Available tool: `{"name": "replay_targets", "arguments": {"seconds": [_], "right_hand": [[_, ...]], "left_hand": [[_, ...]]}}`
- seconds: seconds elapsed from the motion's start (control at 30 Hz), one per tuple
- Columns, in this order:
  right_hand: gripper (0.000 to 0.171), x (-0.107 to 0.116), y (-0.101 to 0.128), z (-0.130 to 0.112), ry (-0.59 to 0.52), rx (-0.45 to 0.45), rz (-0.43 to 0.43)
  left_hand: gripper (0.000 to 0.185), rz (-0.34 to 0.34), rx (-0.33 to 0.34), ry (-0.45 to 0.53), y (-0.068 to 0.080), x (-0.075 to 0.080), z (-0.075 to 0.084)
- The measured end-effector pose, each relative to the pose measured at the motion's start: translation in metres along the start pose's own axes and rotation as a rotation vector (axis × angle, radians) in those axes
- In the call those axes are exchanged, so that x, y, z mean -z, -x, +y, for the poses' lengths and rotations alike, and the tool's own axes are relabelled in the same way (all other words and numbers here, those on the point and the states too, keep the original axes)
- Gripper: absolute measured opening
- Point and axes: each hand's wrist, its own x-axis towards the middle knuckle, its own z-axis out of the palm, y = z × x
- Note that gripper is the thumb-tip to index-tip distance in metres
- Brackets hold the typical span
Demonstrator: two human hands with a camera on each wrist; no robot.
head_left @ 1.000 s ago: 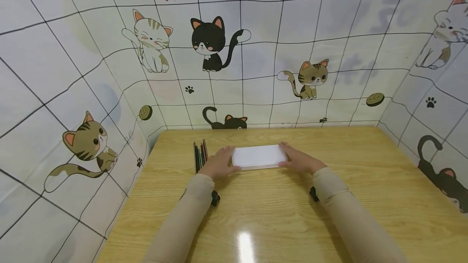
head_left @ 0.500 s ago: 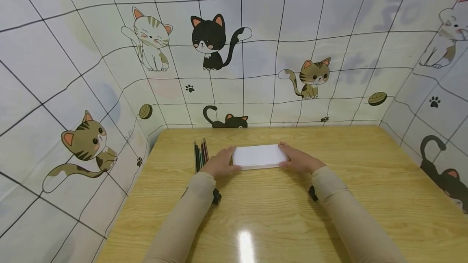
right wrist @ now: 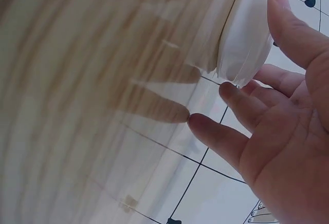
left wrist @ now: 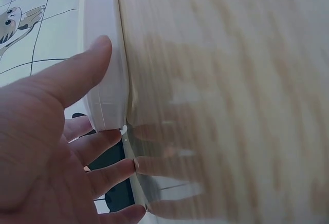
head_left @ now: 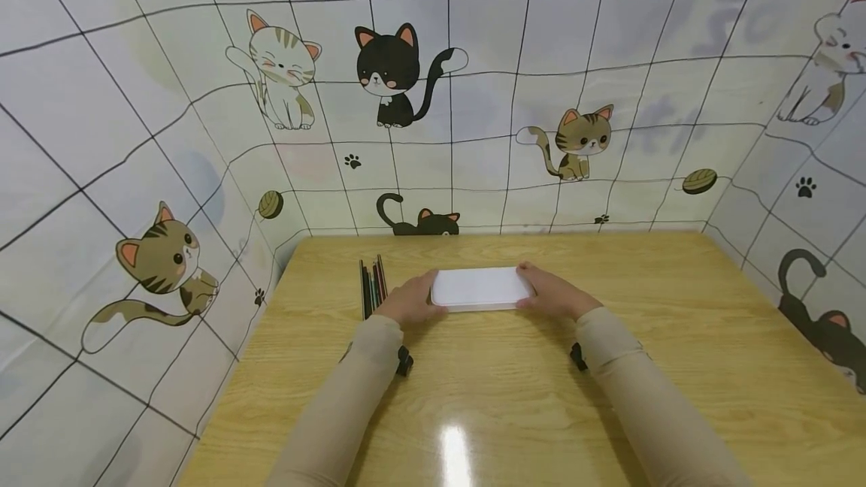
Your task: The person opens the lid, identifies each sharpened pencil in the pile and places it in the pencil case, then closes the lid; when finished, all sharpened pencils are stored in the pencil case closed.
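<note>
A flat white box (head_left: 479,288) lies on the wooden table (head_left: 514,397), long side toward me. My left hand (head_left: 411,299) rests at its left end and my right hand (head_left: 549,293) at its right end. In the left wrist view the thumb (left wrist: 77,75) lies along the side of the box (left wrist: 103,70), and the straight fingers (left wrist: 110,170) touch the tabletop. In the right wrist view the thumb (right wrist: 293,23) is beside the box (right wrist: 247,44), with fingertips (right wrist: 205,129) on the table. The box sits flat and unlifted.
A bunch of coloured pencils (head_left: 370,288) lies just left of my left hand, pointing away from me. Walls covered in cat-print tiles (head_left: 406,74) close in the table at the back and on both sides. Bare wood stretches to the right (head_left: 676,299).
Both hands stay at the ends of the box and the box has not moved. Only the head view has shifted slightly.
</note>
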Motion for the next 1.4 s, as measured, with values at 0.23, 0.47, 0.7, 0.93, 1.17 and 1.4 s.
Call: {"name": "replay_targets", "arguments": {"seconds": [0.23, 0.47, 0.7, 0.93, 1.17, 1.4], "right_hand": [[0.084, 0.000, -0.003, -0.005, 0.062, 0.002, 0.003], [0.087, 0.002, -0.004, -0.001, 0.134, 0.003, 0.007], [0.086, 0.004, 0.000, 0.000, 0.112, 0.002, 0.045], [0.082, 0.004, 0.001, -0.001, 0.105, 0.022, 0.076], [0.080, 0.002, -0.004, -0.001, 0.159, 0.041, 0.078], [0.077, 0.002, -0.008, -0.005, 0.199, 0.050, 0.072]], "left_hand": [[0.090, 0.012, 0.018, -0.027, -0.004, -0.001, -0.001], [0.090, 0.009, 0.054, 0.013, -0.006, 0.002, 0.007], [0.097, 0.024, 0.076, 0.001, -0.012, -0.001, 0.009], [0.099, 0.055, 0.075, -0.036, -0.015, -0.010, 0.005], [0.097, 0.069, 0.073, -0.100, -0.012, -0.008, 0.005], [0.095, 0.098, 0.067, -0.125, -0.008, -0.004, 0.004]]}}
